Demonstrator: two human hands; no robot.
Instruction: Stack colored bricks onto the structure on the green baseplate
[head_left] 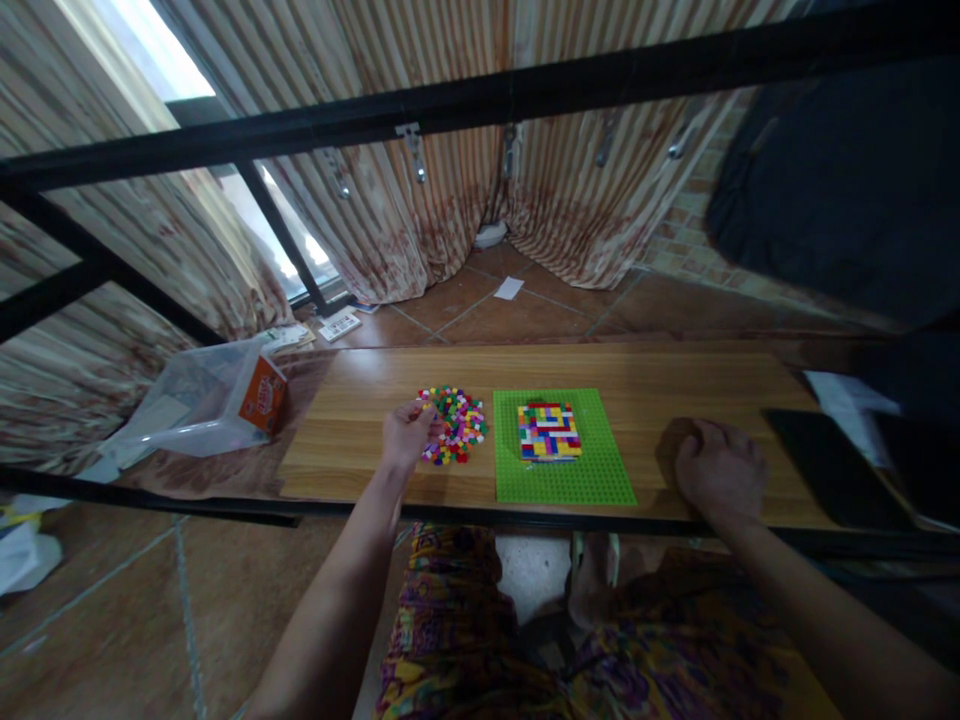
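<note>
My left hand (407, 434) reaches in at the left edge of a loose pile of small coloured toy bricks (459, 425). Its thumb and fingers are drawn together in a pinch over the pile, and whatever they hold is too small to make out. To the right of the pile lies a green baseplate (604, 470) with studs. On it stands a square block of many-coloured toy bricks (550, 433), with some gaps or raised rows in its top. My right hand (721, 470) rests on the table right of the baseplate, its fingers curled in, and nothing shows in it.
The wooden table (360, 400) is long and narrow. A clear plastic box (202, 400) with an orange label stands left of it. A dark flat object (832, 468) lies at the right end. A black metal bar (480, 97) crosses in front of striped curtains (420, 220).
</note>
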